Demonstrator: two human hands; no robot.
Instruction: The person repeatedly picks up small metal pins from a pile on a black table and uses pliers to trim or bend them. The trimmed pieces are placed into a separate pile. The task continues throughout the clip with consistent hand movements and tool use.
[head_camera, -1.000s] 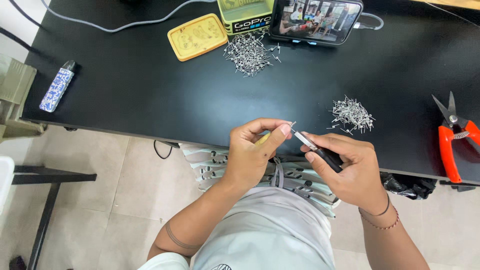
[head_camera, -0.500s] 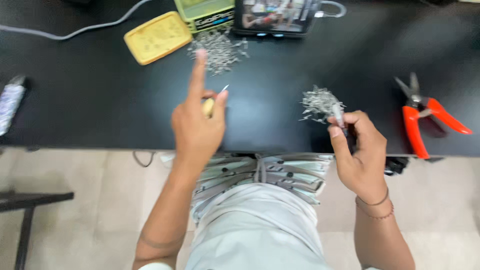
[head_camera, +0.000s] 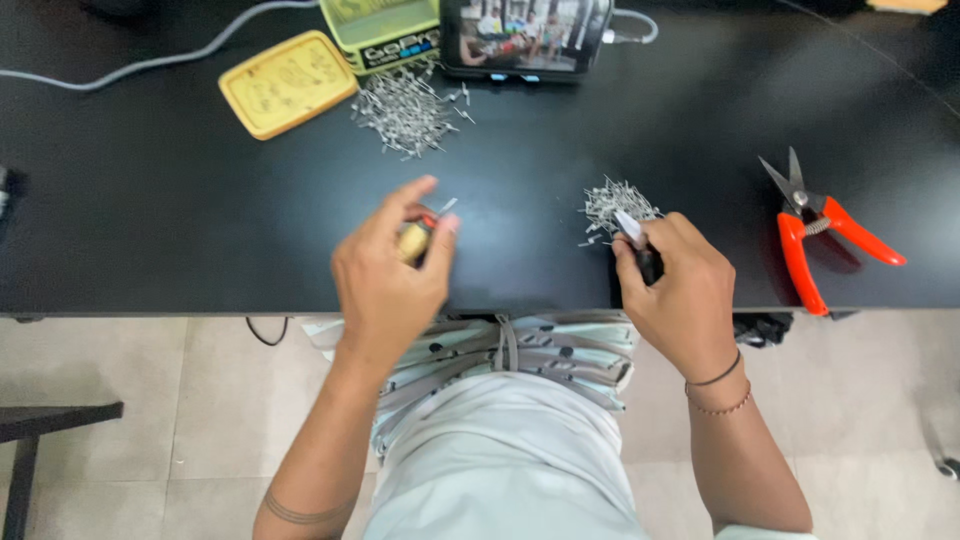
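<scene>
Setting: black tabletop (head_camera: 150, 230) seen from above, pale tiled floor (head_camera: 150, 400) under its near edge.
Left hand: left hand (head_camera: 388, 282) hovers over the near middle of the tabletop, fingers curled and pinching a small yellowish piece (head_camera: 412, 241) with a thin metal pin sticking out; the piece is blurred.
Right hand: right hand (head_camera: 680, 290) is closed around a dark-handled tool (head_camera: 640, 250), whose pale tip touches the small pile of metal pins (head_camera: 615, 205) near the front edge.
Pins: short, silvery, thin, lying tangled.
Far edge: a larger heap of pins (head_camera: 405, 108) lies before a yellow tin lid (head_camera: 287, 83), a green tin (head_camera: 380, 30) and a phone (head_camera: 525, 38) with a lit screen.
Right side: orange-handled snips (head_camera: 815, 235) lie near the front right edge, well apart from the right hand.
Left side: a grey cable (head_camera: 150, 62) runs along the far left.
Obstruction: nothing lies between the two hands.
</scene>
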